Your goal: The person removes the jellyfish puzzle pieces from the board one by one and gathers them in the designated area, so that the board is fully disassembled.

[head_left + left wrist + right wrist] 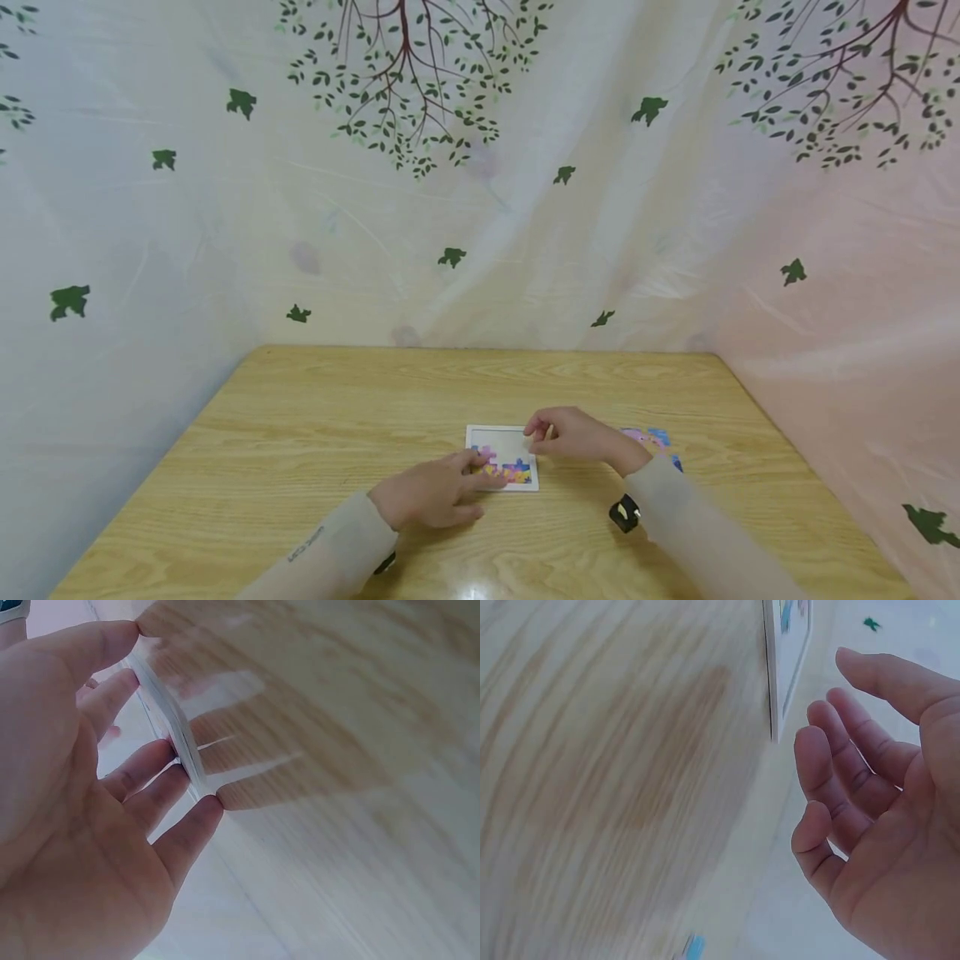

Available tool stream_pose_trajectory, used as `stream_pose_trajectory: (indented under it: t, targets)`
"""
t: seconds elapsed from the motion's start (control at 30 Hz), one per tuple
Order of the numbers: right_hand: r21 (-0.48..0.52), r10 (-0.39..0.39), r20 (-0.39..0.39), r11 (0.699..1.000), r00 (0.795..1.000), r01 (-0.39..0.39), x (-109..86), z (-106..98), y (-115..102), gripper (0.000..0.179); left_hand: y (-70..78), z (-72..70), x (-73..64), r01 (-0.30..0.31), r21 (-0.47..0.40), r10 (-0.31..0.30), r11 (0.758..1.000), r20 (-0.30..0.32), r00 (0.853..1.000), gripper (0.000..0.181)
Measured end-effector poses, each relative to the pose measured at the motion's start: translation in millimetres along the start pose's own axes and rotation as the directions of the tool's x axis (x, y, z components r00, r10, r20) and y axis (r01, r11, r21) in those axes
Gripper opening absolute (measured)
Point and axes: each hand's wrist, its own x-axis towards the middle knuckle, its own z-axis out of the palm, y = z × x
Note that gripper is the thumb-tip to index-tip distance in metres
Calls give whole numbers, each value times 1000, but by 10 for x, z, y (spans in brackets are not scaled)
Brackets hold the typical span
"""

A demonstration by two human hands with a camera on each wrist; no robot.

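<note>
Left hand point(438, 493), fingers extended, touches near-left of puzzle tray point(502, 438); right hand point(577, 435) loose, ungrasping, by its right edge. I see worktop point(300, 417) stretching left; tray sides run near-far.

On the table point(337, 400) before us lies a puzzle board point(498, 439), with fitted pieces point(519, 473) along its near part. Our left hand point(438, 492) is at the board's near left side; our right hand point(577, 435) is by its far right corner. Farther right we see loose pieces point(660, 437) on the table, partly behind our right wrist. Behind the table hangs a curtain point(510, 217).
</note>
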Motion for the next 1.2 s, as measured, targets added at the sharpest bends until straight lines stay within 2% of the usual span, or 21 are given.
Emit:
stream_pose_trajectory:
  t: [0.3, 0.47, 0.57, 0.93, 1.2]
  targets:
    - [5, 6, 64, 1000, 998, -7, 212, 244, -210, 33, -9, -2, -5, -35, 30, 35, 999, -9, 999, 51]
    - [15, 37, 84, 999, 996, -39, 281, 337, -267, 36, -9, 6, -9, -42, 30, 43, 999, -7, 999, 50]
    - [-14, 58, 84, 998, 995, -57, 320, 380, -283, 36, -7, 2, -10, -45, 41, 45, 998, -1, 999, 50]
    - [-35, 84, 74, 996, 994, -81, 367, 438, -255, 28, -66, 50, -29, -87, 15, 87, 996, -31, 996, 52]
    - [-37, 80, 69, 996, 994, -78, 363, 430, -234, 27, -10, 25, -89, -91, 25, 92, 996, -32, 995, 59]
